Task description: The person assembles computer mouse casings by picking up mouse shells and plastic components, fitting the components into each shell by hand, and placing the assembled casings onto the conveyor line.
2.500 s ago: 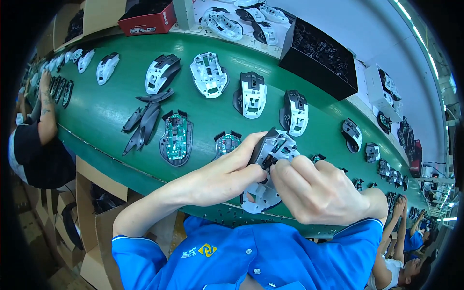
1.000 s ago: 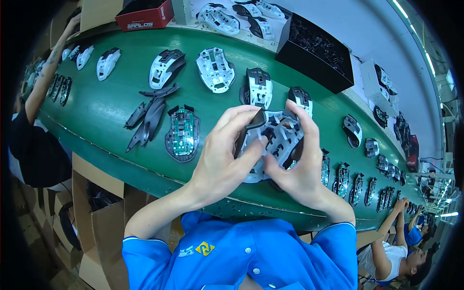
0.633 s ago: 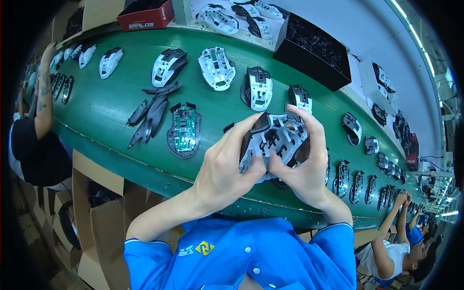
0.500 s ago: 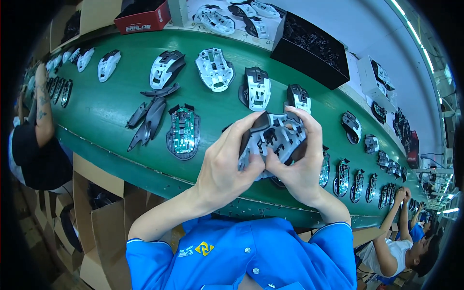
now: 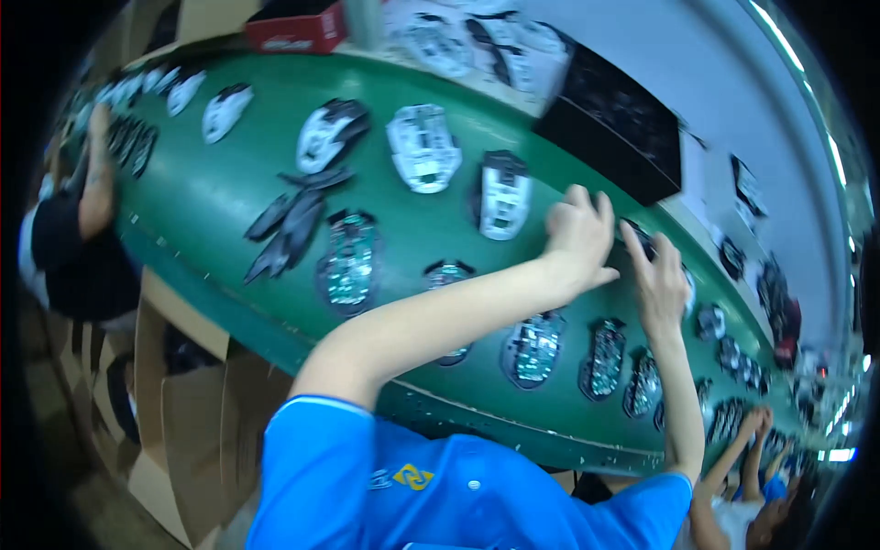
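Note:
My left hand reaches over the table with its fingers apart and bent and its thumb out, holding nothing that I can see. Just right of it, my right hand has its fingers stretched out beside a dark mouse part, mostly hidden by the fingers; whether they touch is unclear. Behind the right wrist a white mouse shell partly shows. Left of my hands lie a black-and-white mouse shell and an open white shell. Below my left forearm sits a green circuit board in a mouse base.
On the green table are dark curved plastic pieces and a mouse base with a circuit board. A black box of small parts stands on the back ledge, a red box farther left. Other people sit at both sides.
My hands have moved apart and away to the right, and the mouse shell they held is no longer between them. The view has shifted and blurred slightly.

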A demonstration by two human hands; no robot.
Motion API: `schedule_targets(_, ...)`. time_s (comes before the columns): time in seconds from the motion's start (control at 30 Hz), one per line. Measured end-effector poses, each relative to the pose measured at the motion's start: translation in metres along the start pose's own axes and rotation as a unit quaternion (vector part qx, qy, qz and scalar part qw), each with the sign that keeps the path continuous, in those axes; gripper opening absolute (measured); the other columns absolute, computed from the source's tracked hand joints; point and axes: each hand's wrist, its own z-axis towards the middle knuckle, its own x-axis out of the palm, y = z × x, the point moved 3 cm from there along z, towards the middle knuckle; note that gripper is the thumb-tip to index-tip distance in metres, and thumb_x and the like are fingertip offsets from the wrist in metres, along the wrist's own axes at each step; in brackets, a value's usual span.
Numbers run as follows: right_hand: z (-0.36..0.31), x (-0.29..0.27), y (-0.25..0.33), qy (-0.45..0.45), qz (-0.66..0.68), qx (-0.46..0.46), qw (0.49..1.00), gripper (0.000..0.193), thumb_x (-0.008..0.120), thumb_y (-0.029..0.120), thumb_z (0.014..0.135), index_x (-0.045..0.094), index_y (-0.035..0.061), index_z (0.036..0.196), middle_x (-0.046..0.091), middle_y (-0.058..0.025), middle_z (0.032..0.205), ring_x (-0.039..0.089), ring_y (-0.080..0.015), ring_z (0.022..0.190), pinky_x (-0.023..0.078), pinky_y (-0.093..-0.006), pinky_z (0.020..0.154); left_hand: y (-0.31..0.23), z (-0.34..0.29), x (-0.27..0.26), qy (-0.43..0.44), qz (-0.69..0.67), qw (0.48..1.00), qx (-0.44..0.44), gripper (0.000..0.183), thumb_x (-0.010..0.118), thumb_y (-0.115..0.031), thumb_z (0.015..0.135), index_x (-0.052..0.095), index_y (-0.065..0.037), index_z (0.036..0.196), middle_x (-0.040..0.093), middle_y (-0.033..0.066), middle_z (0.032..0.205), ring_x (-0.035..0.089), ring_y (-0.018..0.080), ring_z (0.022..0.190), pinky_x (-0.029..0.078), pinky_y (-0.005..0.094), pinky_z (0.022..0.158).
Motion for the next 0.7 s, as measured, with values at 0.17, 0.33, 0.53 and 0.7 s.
schedule_targets(0.17, 0.009, -0.03, 0.009, 0.112, 0.199, 0.005, 0.974, 0.065, 0.067, 0.006, 0.068, 0.052, 0.0229, 0.128, 0.049, -0.0096, 0.107, 0.053, -0.0253, 0.093, 0.051, -0.0343, 0.067, 0.027, 0.031, 0.014, -0.047, 0.067, 0.994, 0.074, 0.096, 0.075, -0.052, 0.058, 0.042, -0.001, 0.132, 0.06, 0.0136, 0.105, 0.045, 0.0282, 0.105, 0.042, 0.0441, 0.085)
schedule_targets(0.33, 0.036, -0.062, 0.02, 0.165, 0.281, -0.035, 0.945, 0.035, 0.071, 0.011, 0.069, 0.064, 0.0085, 0.103, 0.06, -0.0083, 0.091, 0.057, -0.025, 0.083, 0.05, -0.0347, 0.068, 0.056, 0.053, 0.016, 0.028, -0.117, 0.99, 0.068, 0.059, 0.082, -0.039, 0.051, 0.066, 0.003, 0.089, 0.057, 0.0159, 0.101, 0.047, 0.0288, 0.104, 0.04, 0.0429, 0.087)
schedule_targets(0.53, 0.141, -0.119, 0.133, 0.002, 0.424, -0.238, 0.874, 0.026, 0.067, 0.01, 0.071, 0.064, 0.0103, 0.097, 0.06, -0.005, 0.096, 0.059, -0.0233, 0.09, 0.051, -0.032, 0.057, 0.133, 0.02, -0.114, -0.107, -0.402, 0.904, 0.097, 0.06, 0.076, -0.036, 0.051, 0.062, 0.006, 0.091, 0.061, 0.0247, 0.101, 0.065, 0.0326, 0.081, 0.053, 0.0366, 0.073)
schedule_targets(0.7, 0.224, -0.047, 0.23, -0.084, 0.29, -0.331, 0.894, 0.017, 0.057, 0.015, 0.072, 0.062, 0.0094, 0.087, 0.057, -0.0058, 0.094, 0.054, -0.0207, 0.097, 0.042, -0.0322, 0.075, 0.218, -0.105, -0.165, -0.166, -0.717, 0.676, -0.04, 0.078, 0.069, -0.027, 0.072, 0.031, 0.005, 0.133, 0.055, 0.0121, 0.105, 0.058, 0.0141, 0.082, 0.051, 0.0261, 0.06)
